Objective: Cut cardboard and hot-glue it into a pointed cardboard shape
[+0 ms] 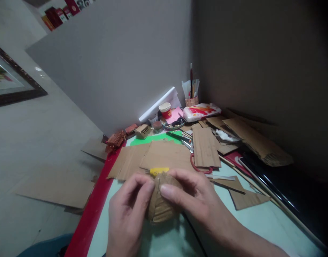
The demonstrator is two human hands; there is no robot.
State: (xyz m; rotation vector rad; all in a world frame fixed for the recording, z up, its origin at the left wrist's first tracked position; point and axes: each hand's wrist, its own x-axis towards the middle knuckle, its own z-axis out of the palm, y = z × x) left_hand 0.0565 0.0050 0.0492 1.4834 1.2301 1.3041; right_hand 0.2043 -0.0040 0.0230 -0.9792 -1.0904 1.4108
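Between my two hands is a small rounded piece made of brown cardboard (164,210), with ridged strips and a seam down its front. My left hand (130,205) grips its left edge between thumb and fingers. On the other side my right hand (196,200) presses its thumb on the front near the seam, its fingers behind the piece. Just beyond lies a yellow-handled tool (159,171), partly covered by the cardboard piece and my hands. Flat cardboard sheets (166,155) spread behind it.
Red-handled scissors (201,169) lie under a cardboard strip (206,147). A paper cup (165,111), a tissue pack (201,112) and a brush holder (191,101) stand by the wall corner. Cardboard scraps and a black glossy object (281,192) line the right. The table's red edge (96,200) runs left.
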